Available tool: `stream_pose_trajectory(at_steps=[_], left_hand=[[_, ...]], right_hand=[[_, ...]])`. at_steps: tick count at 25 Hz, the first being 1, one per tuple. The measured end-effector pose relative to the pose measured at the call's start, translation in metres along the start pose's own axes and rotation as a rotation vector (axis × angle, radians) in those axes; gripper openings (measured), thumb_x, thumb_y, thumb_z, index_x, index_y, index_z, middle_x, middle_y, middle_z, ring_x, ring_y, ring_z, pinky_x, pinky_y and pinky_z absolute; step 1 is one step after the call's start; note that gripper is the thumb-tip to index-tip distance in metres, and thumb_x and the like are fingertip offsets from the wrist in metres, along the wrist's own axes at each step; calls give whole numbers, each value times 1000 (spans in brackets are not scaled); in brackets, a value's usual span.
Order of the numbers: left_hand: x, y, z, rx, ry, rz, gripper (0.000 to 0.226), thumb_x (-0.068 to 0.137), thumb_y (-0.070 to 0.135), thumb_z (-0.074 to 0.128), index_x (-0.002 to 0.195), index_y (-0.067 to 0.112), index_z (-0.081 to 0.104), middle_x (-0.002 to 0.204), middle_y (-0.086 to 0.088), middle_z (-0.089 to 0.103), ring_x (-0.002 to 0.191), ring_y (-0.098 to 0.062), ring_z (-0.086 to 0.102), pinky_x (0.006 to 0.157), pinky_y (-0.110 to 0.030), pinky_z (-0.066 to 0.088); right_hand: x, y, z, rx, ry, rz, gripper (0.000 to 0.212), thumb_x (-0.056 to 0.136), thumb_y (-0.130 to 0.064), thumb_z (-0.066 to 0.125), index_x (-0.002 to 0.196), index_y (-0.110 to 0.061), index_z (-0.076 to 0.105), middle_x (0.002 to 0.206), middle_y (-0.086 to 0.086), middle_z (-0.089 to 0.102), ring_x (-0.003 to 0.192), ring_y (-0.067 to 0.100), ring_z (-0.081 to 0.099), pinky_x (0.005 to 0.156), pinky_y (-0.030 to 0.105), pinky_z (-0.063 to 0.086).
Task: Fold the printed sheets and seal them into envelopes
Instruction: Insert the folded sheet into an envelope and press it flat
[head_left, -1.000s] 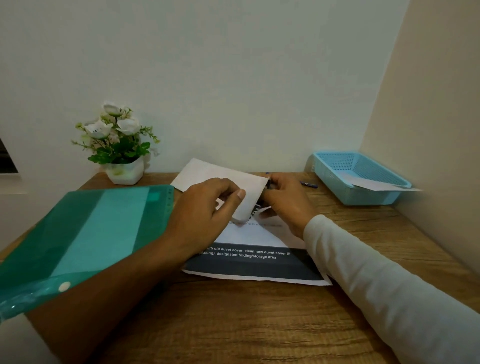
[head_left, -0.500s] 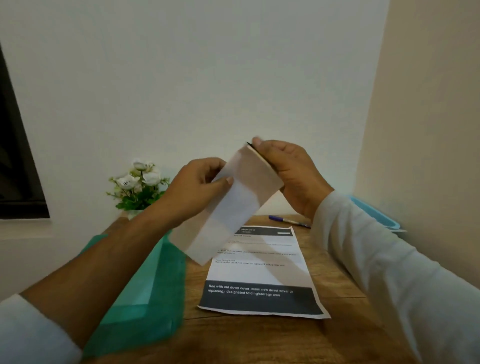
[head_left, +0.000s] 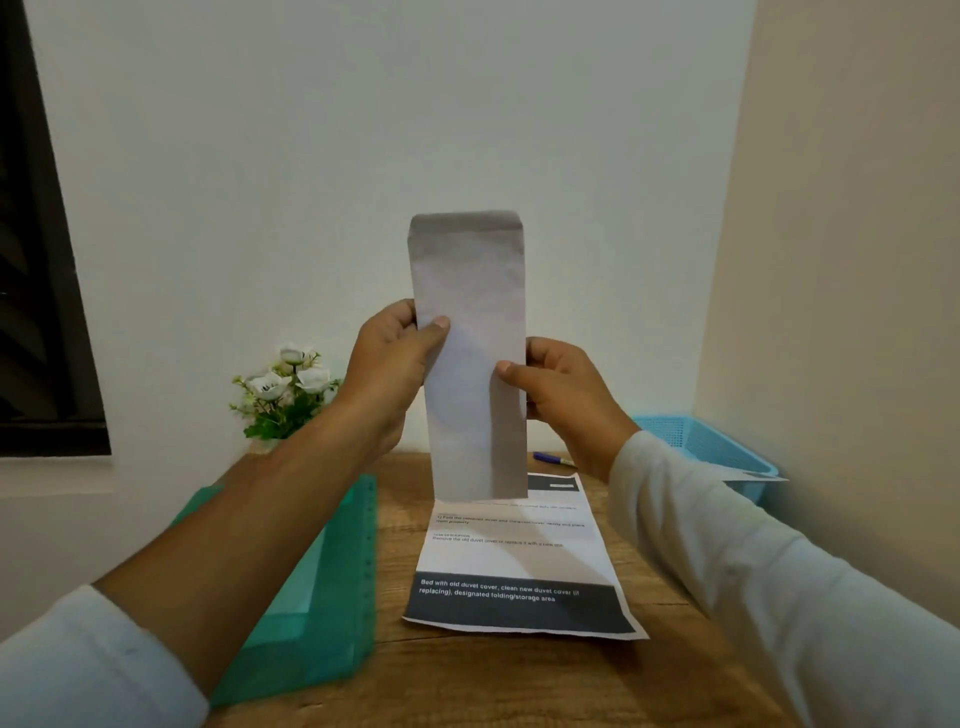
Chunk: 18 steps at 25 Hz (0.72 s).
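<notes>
On the table (head_left: 519, 680) the sheet (head_left: 519, 561) lies flat, not yet folded. I hold the envelope (head_left: 470, 374) upright above it, left hand (head_left: 392, 358) and right hand (head_left: 566, 392) pinching its long edges. I should grip lightly and find the flap.

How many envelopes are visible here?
1: the envelope, held upright between left hand and right hand. Paper poking from the blue basket may be another.
</notes>
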<state>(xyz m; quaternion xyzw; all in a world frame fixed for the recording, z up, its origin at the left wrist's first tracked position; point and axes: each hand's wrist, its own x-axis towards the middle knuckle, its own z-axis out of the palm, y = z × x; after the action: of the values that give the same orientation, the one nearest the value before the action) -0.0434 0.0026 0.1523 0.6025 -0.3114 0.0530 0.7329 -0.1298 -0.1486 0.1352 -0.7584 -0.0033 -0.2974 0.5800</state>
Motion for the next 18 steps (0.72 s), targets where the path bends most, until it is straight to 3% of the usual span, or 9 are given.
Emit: stream_pose_trajectory(at_steps=[5, 9, 14, 18], left_hand=[[-14, -12, -7, -8, -25, -4, 28, 98, 20, 64, 126, 18, 61, 105, -5, 76, 100, -18, 73, 91, -40, 60], [-10, -2, -9, 28, 64, 82, 25, 97, 18, 66, 119, 19, 55, 103, -8, 73, 99, -21, 72, 88, -37, 61], [-6, 6, -12, 90, 36, 202, 5, 96, 6, 64, 98, 10, 62, 99, -7, 71, 95, -26, 71, 81, -38, 63], [-10, 9, -12, 174, -30, 225, 18, 98, 12, 63, 112, 19, 72, 104, -2, 71, 99, -17, 70, 80, -33, 63]], right_hand=[[-9, 15, 3, -29, 57, 53, 19, 100, -31, 64, 118, -24, 67, 114, -2, 74, 105, 20, 71, 99, 48, 58], [-3, 1, 0, 36, 164, -27, 28, 97, -23, 68, 124, -22, 59, 118, 2, 72, 108, 21, 69, 98, 46, 58], [6, -13, -5, 81, 350, -204, 32, 84, -1, 74, 103, -20, 58, 107, 2, 67, 98, 20, 69, 82, 38, 61], [2, -21, -7, -1, 220, -257, 25, 88, -1, 73, 106, -17, 69, 109, -4, 70, 95, 17, 70, 75, 21, 58]])
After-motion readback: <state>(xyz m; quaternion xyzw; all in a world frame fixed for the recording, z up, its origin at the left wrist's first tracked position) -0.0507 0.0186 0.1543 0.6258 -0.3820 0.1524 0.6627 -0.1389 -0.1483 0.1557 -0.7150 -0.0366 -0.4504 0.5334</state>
